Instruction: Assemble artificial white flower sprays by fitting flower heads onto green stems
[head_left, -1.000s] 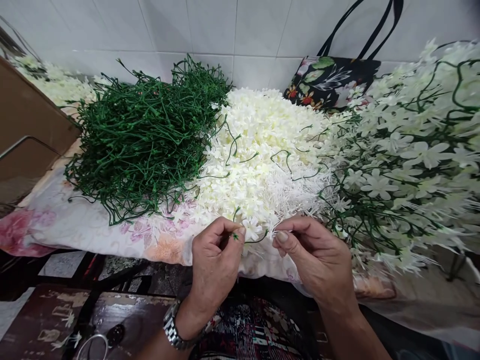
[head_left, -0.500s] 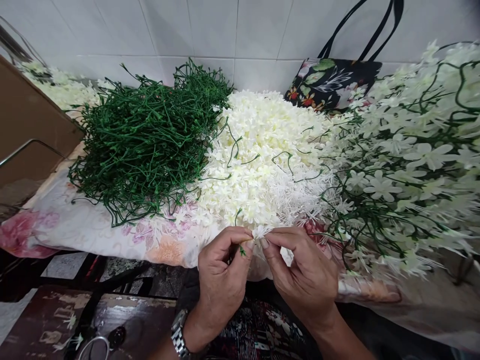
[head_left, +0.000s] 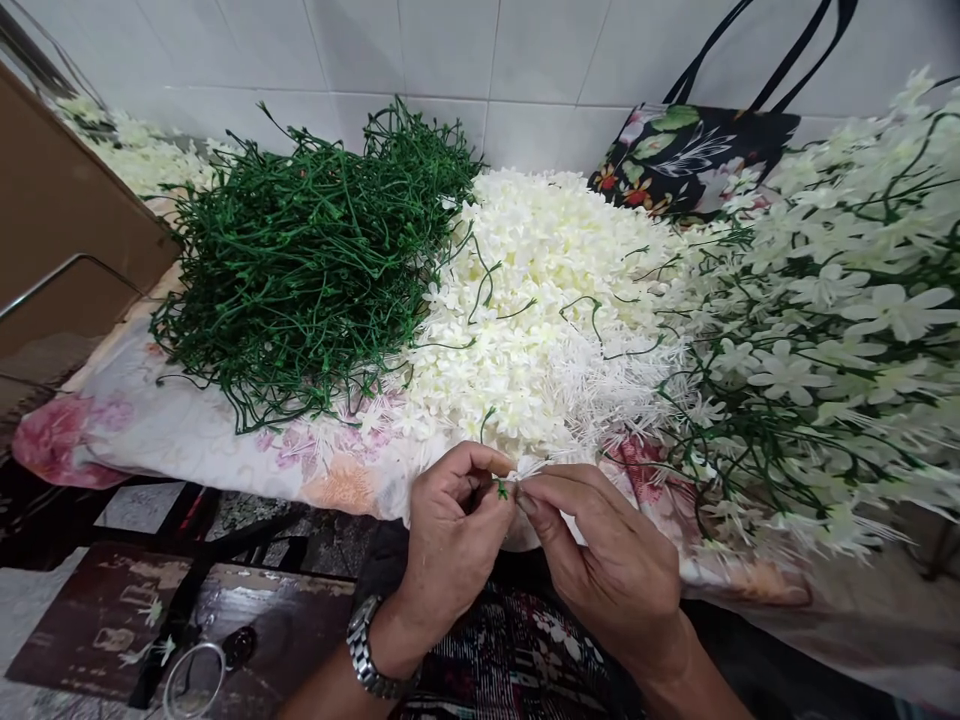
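My left hand pinches a thin green plastic stem between thumb and forefinger. My right hand meets it fingertip to fingertip, pinching a small white artificial flower against the stem's tip. Both hands hover at the front edge of a floral cloth. Just behind them lies a heap of loose white flower heads. A tangled pile of green stems sits to the left of that heap.
Finished flowered sprays are piled at the right. A black floral tote bag leans on the white tiled wall. A brown board stands at far left. A dark low table lies below the cloth.
My right hand moved left from the flower heap with a white flower and met my left hand's stem. Both hands have drifted slightly right and down in view.
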